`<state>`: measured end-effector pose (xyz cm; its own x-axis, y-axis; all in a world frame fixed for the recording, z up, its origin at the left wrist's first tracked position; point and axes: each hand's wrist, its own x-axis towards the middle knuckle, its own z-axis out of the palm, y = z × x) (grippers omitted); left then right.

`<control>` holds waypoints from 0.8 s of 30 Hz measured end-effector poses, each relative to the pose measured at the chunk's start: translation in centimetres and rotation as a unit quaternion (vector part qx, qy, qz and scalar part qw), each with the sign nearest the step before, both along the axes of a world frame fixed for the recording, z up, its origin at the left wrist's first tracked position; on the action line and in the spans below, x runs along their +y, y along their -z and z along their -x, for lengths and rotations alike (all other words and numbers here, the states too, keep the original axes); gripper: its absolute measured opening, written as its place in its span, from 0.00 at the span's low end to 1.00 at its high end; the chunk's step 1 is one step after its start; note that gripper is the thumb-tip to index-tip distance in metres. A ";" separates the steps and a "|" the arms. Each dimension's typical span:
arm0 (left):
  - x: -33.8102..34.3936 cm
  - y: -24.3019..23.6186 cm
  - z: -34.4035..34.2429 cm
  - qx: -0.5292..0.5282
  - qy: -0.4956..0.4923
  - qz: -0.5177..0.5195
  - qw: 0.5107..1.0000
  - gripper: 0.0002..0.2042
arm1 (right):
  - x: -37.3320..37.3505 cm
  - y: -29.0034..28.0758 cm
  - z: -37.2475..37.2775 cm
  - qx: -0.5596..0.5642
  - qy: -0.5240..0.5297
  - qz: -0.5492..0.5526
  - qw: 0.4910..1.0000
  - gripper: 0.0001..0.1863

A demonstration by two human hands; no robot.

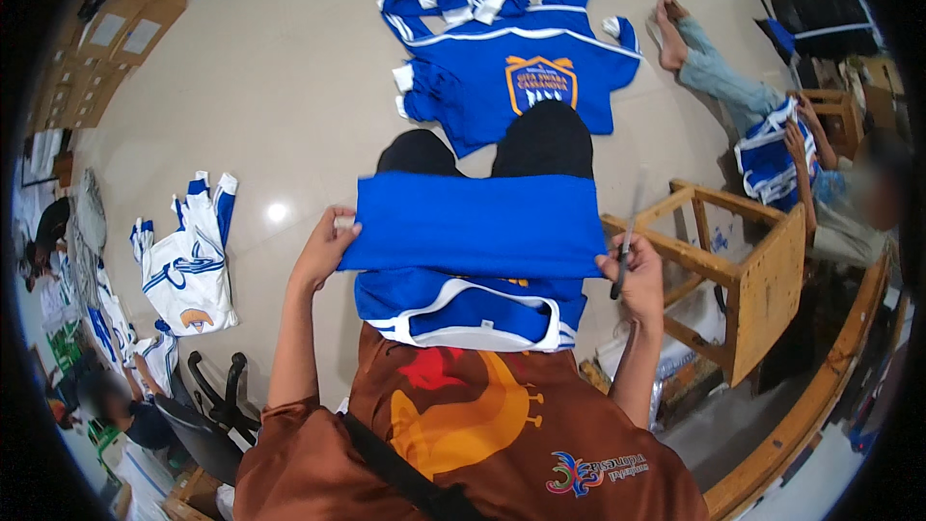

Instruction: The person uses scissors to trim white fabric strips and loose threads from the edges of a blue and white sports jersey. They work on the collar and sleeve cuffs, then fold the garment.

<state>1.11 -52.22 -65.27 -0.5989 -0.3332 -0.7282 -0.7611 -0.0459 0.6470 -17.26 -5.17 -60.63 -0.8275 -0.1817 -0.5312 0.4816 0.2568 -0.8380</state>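
Observation:
A blue shirt with a white-trimmed neckline lies across my lap, its collar toward me. Above it a flat blue panel of cloth is stretched between my hands over my dark-clad knees; whether it is part of that shirt I cannot tell. My left hand pinches the panel's left edge. With its fingers closed, my right hand grips the right edge, and a slim pen-like tool with a dark lower end and pale shaft sticks up from the same hand.
Blue garments with white stripes are spread on the tiled floor ahead. A white and blue garment lies left. A wooden stool stands close right, beyond it a seated person holding blue-white cloth. Cardboard boxes are stacked far left.

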 end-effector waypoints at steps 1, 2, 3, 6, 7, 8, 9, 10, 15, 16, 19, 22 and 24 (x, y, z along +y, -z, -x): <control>-0.2 0.1 -1.0 -0.068 0.068 0.010 0.995 0.19 | 0.5 0.7 -0.7 -0.015 -0.038 -0.022 0.999 0.24; -0.4 1.1 -1.9 -0.054 0.104 0.039 0.992 0.20 | 1.1 0.9 -1.5 -0.030 -0.031 -0.035 0.998 0.24; -0.6 1.6 -2.4 -0.038 0.135 0.070 0.988 0.22 | 0.6 1.0 -1.6 -0.043 -0.029 -0.044 0.998 0.24; -1.0 3.5 -1.7 0.028 0.173 0.179 0.968 0.24 | 0.9 1.9 -0.8 0.021 0.015 -0.072 0.997 0.24; -1.1 3.6 -0.4 0.059 0.170 0.226 0.957 0.23 | 0.5 2.1 0.1 0.052 0.044 -0.075 0.995 0.24; -1.2 3.7 0.9 0.090 0.166 0.271 0.944 0.22 | 0.1 2.3 1.0 0.083 0.073 -0.078 0.991 0.25; -1.1 3.2 2.7 0.096 0.163 0.274 0.943 0.21 | -0.2 3.1 1.9 0.132 0.079 -0.098 0.983 0.26; -0.5 2.6 4.4 0.126 0.182 0.283 0.933 0.21 | -0.8 3.3 2.9 0.122 0.074 -0.079 0.987 0.27; 6.4 0.0 13.0 0.288 0.289 0.230 0.883 0.23 | -4.2 4.1 4.5 0.086 0.038 -0.046 0.995 0.24; 8.3 -0.7 14.4 0.310 0.322 0.213 0.869 0.23 | -4.7 4.4 4.5 0.088 0.039 -0.033 0.995 0.23; 13.5 -2.5 16.8 0.400 0.329 0.179 0.836 0.23 | -7.1 2.4 3.7 0.144 0.079 0.071 0.984 0.23; 16.4 -4.0 18.2 0.481 0.287 0.136 0.817 0.19 | -9.1 0.5 2.6 0.199 0.073 0.115 0.970 0.23; 17.2 -4.2 18.4 0.497 0.253 0.132 0.820 0.15 | -10.3 -0.5 2.1 0.228 0.063 0.113 0.965 0.23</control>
